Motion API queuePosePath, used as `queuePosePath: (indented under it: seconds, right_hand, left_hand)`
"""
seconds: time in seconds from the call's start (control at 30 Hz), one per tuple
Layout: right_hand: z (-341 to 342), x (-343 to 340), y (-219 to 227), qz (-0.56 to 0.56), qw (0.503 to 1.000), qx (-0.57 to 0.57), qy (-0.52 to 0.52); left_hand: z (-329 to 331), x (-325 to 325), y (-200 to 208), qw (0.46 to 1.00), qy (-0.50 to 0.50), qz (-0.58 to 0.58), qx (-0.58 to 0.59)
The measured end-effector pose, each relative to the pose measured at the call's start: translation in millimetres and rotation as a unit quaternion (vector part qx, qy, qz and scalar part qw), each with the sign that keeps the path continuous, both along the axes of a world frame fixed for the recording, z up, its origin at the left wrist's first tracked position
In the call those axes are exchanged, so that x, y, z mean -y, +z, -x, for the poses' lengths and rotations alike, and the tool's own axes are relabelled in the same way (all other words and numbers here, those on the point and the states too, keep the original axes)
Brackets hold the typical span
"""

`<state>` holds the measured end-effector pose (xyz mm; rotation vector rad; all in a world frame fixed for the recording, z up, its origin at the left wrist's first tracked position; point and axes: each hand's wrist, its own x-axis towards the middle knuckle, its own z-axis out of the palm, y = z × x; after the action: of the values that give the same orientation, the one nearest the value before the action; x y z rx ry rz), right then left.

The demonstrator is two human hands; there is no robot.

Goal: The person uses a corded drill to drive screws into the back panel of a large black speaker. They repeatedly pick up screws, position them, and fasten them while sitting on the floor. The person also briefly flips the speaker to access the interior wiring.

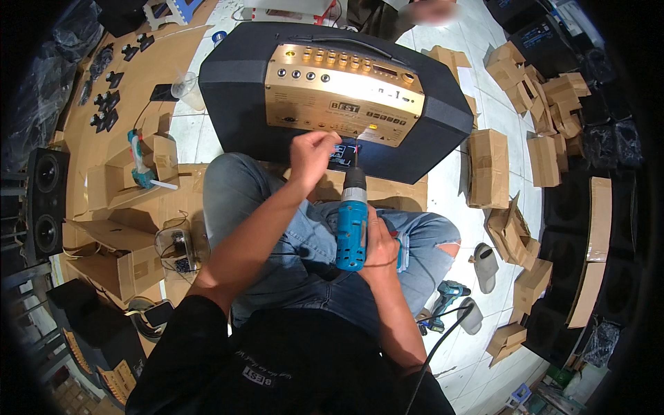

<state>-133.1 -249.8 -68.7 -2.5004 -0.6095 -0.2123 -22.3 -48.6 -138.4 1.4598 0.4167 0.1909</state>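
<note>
My right hand (382,243) is wrapped round the grip of a teal and black power drill (352,228). Its chuck points away from me, and a thin bit reaches the lower edge of a gold control panel (304,104). That panel, with knobs and sockets, is set into a large black speaker cabinet (235,90) standing before my crossed legs. Just left of the bit, my left hand (312,160) is closed in a pinch at the panel's lower edge. Whatever those fingers hold is too small to make out.
Open cardboard boxes (114,256) and a clear tub of small parts (181,250) lie to my left, where a hot glue gun (142,166) rests in a box. A second drill (446,301) and grey slippers (486,266) are at right. Another person's hand (432,12) shows at the top.
</note>
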Motion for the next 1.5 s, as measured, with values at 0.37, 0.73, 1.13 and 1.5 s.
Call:
queuePosePath:
  seconds: [0.37, 0.73, 1.13, 1.5]
  right_hand:
    - [-1.8, -0.3, 1.1, 0.019, 1.0, 0.009, 0.003]
    - [-3.1, 0.3, -3.3, 0.019, 1.0, 0.001, 0.001]
    - [-4.5, 2.8, -3.8, 0.042, 0.999, -0.003, 0.005]
    - [-5.1, 0.7, -0.8, 0.028, 0.999, -0.032, -0.004]
  left_hand:
    - [-39.1, -142.0, 94.6, 0.766, 0.138, -0.611, 0.14]
    - [-43.6, -145.4, 73.5, 0.725, 0.109, -0.671, 0.11]
    - [-43.1, -145.0, 73.2, 0.723, 0.114, -0.672, 0.111]
    - [-43.2, -147.5, 71.7, 0.723, 0.119, -0.67, 0.119]
